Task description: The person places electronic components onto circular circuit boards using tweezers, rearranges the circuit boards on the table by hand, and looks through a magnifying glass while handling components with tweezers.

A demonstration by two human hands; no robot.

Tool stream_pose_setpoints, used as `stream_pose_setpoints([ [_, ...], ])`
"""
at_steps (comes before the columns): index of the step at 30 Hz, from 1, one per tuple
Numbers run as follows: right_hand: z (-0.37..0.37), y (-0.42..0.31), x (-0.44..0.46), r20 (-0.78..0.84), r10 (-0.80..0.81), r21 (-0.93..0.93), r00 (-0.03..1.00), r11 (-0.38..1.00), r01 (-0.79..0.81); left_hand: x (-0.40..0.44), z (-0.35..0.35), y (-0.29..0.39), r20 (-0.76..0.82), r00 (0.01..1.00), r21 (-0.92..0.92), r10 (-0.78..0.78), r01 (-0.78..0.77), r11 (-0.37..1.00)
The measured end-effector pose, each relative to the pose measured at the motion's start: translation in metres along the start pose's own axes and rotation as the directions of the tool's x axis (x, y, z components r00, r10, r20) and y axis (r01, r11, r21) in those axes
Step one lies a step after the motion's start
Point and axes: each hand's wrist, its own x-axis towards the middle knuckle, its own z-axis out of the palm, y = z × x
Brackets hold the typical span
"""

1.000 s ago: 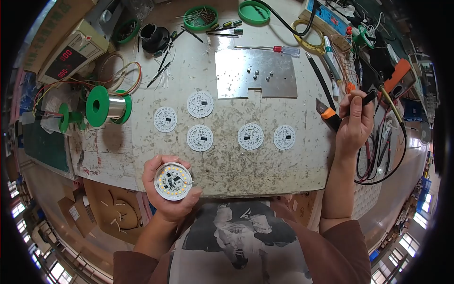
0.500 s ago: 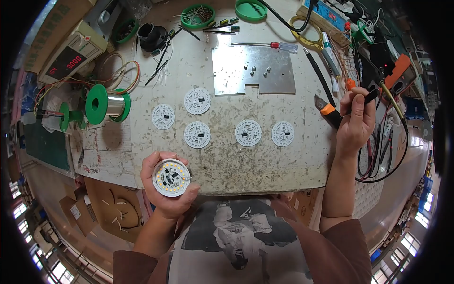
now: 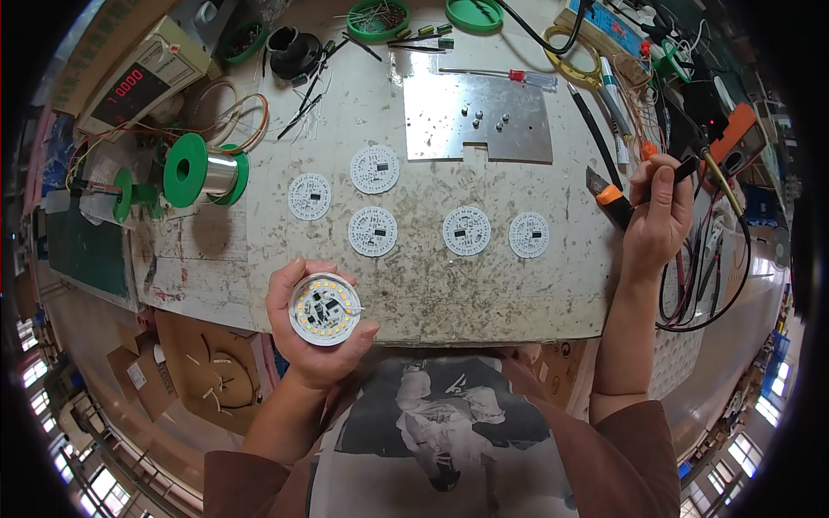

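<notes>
My left hand [image 3: 313, 352] holds a round white lamp body [image 3: 325, 309], its circuit board with yellow LED squares facing up, over the bench's front edge. At the right, the fingers of my right hand [image 3: 658, 203] are closed round a black handle [image 3: 686, 167], most of it hidden by the fingers. Beside that hand lies a utility knife with an orange part [image 3: 610, 195]. Several round white circuit boards, among them one at the back [image 3: 375, 169], one at the left [image 3: 309, 197] and one at the right [image 3: 529, 235], lie on the bench between my hands.
A metal plate [image 3: 477, 116] with small metal parts lies behind the boards, a screwdriver [image 3: 527, 78] at its back edge. Solder spools [image 3: 207, 170] and a lit meter [image 3: 138, 86] stand left. Green dishes [image 3: 378, 19] are at the back, pens [image 3: 615, 108] and cables at right.
The whole view has shifted slightly, with the bench items appearing higher and further right. The meter's digits differ. Both hands keep their holds.
</notes>
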Motion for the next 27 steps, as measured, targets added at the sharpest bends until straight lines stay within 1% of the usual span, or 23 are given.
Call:
stream_pose_setpoints([
  [4,-0.0004,0.0008,-0.0007,-0.009,0.002,0.004,1.0,1.0,-0.002,0.0006,-0.0013,0.0,0.011,1.0,0.012,0.005,-0.006,1.0],
  [7,-0.0002,-0.0002,-0.0008,-0.007,0.0,0.0,1.0,1.0,0.0,-0.0023,0.0021,0.0043,-0.039,0.994,0.05,-0.1,0.102,0.993],
  [19,-0.0021,-0.0003,-0.0006,0.006,-0.003,-0.005,1.0,1.0,0.003,-0.0015,0.0017,0.0021,-0.018,0.998,0.04,-0.053,0.053,0.998],
  [27,-0.0018,-0.0008,-0.0011,0.001,0.004,-0.011,1.0,1.0,-0.004,-0.0017,0.001,0.0038,-0.012,0.998,0.061,-0.064,0.064,0.996],
])
